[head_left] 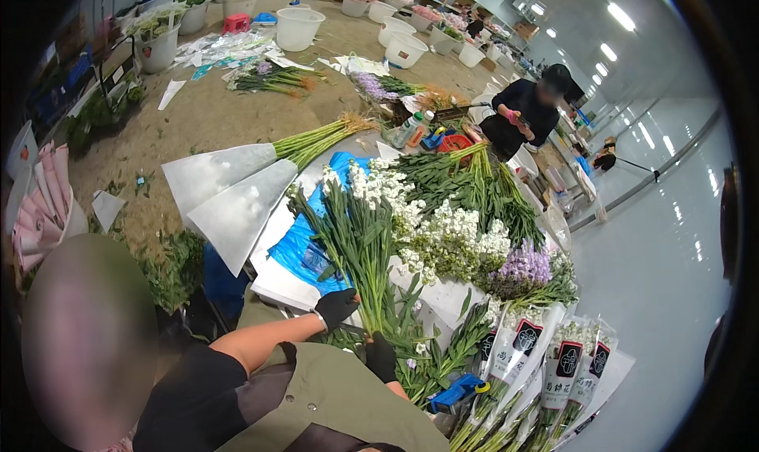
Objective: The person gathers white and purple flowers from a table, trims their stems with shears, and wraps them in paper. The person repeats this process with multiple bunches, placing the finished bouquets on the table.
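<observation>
A bunch of white stock flowers (360, 230) with long green stems lies in front of me, its blooms pointing away. My right hand (381, 357), in a black glove, is closed round the lower stems. Just left of the stems is my left hand (336, 308), also black-gloved, with its fingers pinched at the bunch's edge; what lies between them is hidden. Under the bunch spreads blue plastic film (304, 250) on white paper. More white stock (455, 234) and a purple cluster (526, 264) lie to the right. Cut leaves (423, 365) surround my right hand.
Paper-wrapped stems (237, 191) lie at the left. Sleeved bouquets (545, 365) stand at lower right beside a blue tool (457, 393). Bottles (407, 129) stand at the table's far side. Beyond it, a co-worker (526, 112) holds something small. White buckets (299, 29) stand on the floor.
</observation>
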`<state>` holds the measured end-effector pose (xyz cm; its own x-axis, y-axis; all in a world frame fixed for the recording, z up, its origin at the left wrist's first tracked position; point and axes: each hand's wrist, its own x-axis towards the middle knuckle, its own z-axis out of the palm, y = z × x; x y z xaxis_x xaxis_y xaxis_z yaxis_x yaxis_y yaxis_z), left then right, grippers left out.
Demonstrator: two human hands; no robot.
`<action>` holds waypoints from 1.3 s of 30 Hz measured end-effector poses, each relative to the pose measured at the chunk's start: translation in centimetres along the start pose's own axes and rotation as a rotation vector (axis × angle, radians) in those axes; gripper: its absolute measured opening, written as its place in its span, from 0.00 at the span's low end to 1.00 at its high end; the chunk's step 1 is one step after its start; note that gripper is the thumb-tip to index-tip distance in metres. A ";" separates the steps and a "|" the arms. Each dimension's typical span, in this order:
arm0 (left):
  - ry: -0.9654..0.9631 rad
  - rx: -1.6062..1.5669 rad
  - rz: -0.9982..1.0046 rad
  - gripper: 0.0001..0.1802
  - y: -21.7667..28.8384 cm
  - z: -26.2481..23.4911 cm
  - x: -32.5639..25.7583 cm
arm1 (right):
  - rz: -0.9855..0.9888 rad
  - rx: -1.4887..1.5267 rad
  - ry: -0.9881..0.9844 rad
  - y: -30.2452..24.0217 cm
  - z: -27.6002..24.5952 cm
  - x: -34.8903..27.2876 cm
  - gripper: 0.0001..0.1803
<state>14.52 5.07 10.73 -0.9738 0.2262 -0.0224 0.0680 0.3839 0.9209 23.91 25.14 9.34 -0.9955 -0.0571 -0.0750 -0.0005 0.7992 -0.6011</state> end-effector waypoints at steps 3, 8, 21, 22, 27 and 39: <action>0.123 0.019 0.206 0.14 2.8 -0.2 -0.9 | -0.045 0.301 0.150 -2.4 -1.9 -0.7 0.12; -0.079 0.004 0.540 0.28 9.5 -1.8 -0.9 | -0.054 0.507 0.320 -4.6 -5.9 -2.2 0.10; -0.063 -0.080 0.207 0.36 1.6 -3.4 -2.9 | -0.107 0.673 1.157 0.3 -25.7 3.4 0.15; -0.035 -0.067 0.186 0.35 0.7 -4.1 -3.5 | -0.111 0.634 1.172 1.1 -28.6 4.7 0.15; -0.036 -0.221 0.064 0.37 -3.2 -5.1 -4.3 | -0.010 0.942 1.255 18.3 -42.0 7.2 0.20; -0.101 -0.204 -0.228 0.16 -3.3 -4.9 -6.0 | -0.069 -0.078 0.281 7.0 -8.1 2.5 0.11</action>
<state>19.09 -1.96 9.71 -0.9320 0.2463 -0.2660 -0.2042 0.2497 0.9465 20.64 35.39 11.39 -0.9800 0.0458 0.1936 -0.0659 0.8434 -0.5333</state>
